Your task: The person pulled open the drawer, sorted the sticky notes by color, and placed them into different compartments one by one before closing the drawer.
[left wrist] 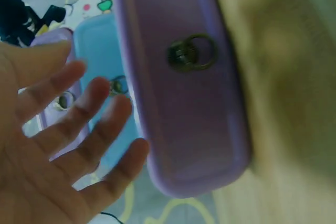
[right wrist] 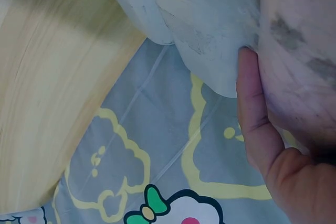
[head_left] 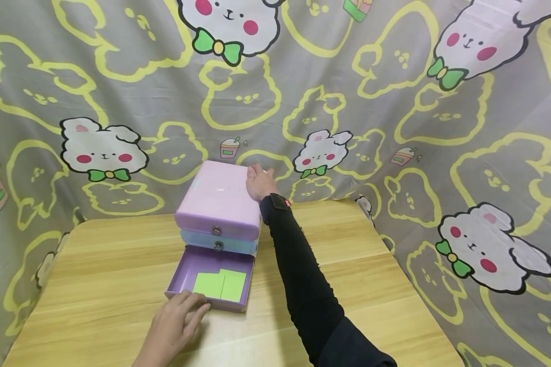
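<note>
A small three-drawer box (head_left: 218, 201) stands on the wooden table, with a pink top, a blue middle drawer (head_left: 218, 244) and a purple bottom drawer (head_left: 211, 278) pulled out. Green paper notes (head_left: 220, 284) lie inside the open drawer. My left hand (head_left: 183, 312) lies with straight, spread fingers (left wrist: 79, 129) at the drawer's front left corner, beside its purple front and ring pull (left wrist: 191, 53). My right hand (head_left: 257, 181) holds the box's rear right top corner. Its thumb (right wrist: 252, 103) presses against the box's back (right wrist: 210, 19).
The wooden table (head_left: 372, 285) has bare surface left and right of the box. A grey cloth printed with bunnies (head_left: 395, 102) hangs close behind the table and drapes past its edges. My black right sleeve (head_left: 303, 275) crosses the table right of the box.
</note>
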`<state>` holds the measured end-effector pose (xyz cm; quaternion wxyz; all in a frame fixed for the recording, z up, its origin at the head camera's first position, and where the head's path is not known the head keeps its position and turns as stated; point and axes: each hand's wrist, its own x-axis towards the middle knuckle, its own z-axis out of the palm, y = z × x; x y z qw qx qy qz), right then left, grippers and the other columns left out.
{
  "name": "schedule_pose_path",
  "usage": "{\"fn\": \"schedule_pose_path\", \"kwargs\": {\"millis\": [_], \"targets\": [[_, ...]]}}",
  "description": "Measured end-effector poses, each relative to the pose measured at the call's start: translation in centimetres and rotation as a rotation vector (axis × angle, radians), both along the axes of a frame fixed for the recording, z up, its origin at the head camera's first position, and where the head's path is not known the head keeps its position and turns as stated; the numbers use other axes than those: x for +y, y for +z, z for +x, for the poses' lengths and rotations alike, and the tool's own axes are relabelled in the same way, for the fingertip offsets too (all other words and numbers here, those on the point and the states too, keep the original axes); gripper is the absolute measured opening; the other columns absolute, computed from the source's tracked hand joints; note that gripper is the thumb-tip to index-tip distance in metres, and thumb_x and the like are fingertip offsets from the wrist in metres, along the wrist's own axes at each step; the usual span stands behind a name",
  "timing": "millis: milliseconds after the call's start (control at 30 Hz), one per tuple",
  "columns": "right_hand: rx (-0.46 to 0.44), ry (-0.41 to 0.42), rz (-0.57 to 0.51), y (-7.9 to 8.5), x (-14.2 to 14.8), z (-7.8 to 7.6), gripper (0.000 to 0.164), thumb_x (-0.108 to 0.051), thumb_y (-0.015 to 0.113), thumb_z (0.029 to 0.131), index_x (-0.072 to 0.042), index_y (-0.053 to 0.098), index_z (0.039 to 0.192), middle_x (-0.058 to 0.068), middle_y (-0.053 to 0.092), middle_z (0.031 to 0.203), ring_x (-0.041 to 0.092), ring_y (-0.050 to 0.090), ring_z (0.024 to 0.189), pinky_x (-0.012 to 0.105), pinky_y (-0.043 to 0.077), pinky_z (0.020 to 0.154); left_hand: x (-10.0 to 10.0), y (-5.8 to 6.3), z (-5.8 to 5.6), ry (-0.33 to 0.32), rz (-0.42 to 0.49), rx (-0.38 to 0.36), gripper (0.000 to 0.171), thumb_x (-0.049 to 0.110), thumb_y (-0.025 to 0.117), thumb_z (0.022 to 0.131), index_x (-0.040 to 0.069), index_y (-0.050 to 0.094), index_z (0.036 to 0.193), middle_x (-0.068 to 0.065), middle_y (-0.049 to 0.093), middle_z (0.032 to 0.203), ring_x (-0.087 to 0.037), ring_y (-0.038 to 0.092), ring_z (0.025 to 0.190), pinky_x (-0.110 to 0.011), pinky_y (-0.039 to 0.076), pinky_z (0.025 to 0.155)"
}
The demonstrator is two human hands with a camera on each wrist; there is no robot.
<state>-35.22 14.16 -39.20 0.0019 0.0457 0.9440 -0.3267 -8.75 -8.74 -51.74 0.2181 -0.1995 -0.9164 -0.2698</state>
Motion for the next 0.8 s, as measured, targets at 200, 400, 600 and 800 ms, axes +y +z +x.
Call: {"fn": "schedule_pose_path", "kwargs": {"millis": [200,400,600,800], "targets": [[-0.011,0.002,0.007,0.0,0.0,-0.1,0.053,-0.046,0.017,0.110,-0.027,0.037,0.155,0.015,0.033,0.161,0.038,0.042,0.144,0.053,0.037,0.119,0.1,-1.4,0.3,0.009,-0.110,-0.195,0.009,0.028,0.078,0.088,0.024,0.076,0.095,0.011,0.070,0.092,-0.009,0.062,0.085,-0.035,0.055,0.076],[-0.021,-0.010,-0.001,0.2,-0.1,0.2,0.052,-0.047,0.019,0.110,-0.028,0.037,0.155,0.017,0.031,0.160,0.040,0.045,0.141,0.054,0.038,0.118,0.1,-2.4,-0.1,0.000,-0.125,-0.226,0.016,0.030,0.075,0.090,0.023,0.078,0.104,0.008,0.070,0.093,-0.013,0.064,0.087,-0.039,0.054,0.077],[-0.008,-0.012,-0.002,0.3,-0.1,0.3,0.052,-0.046,0.019,0.110,-0.027,0.037,0.154,0.017,0.031,0.162,0.041,0.045,0.142,0.055,0.037,0.118,0.2,-2.8,-0.5,0.016,-0.110,-0.276,0.014,0.030,0.073,0.092,0.022,0.077,0.103,0.006,0.071,0.092,-0.018,0.067,0.089,-0.046,0.055,0.079],[-0.003,-0.009,-0.019,0.3,-0.1,0.4,0.052,-0.046,0.020,0.110,-0.026,0.037,0.154,0.019,0.031,0.162,0.043,0.044,0.142,0.057,0.037,0.118,0.3,-2.6,-0.8,0.015,-0.103,-0.275,0.013,0.030,0.070,0.094,0.022,0.076,0.102,0.005,0.072,0.093,-0.019,0.066,0.089,-0.047,0.055,0.081]]}}
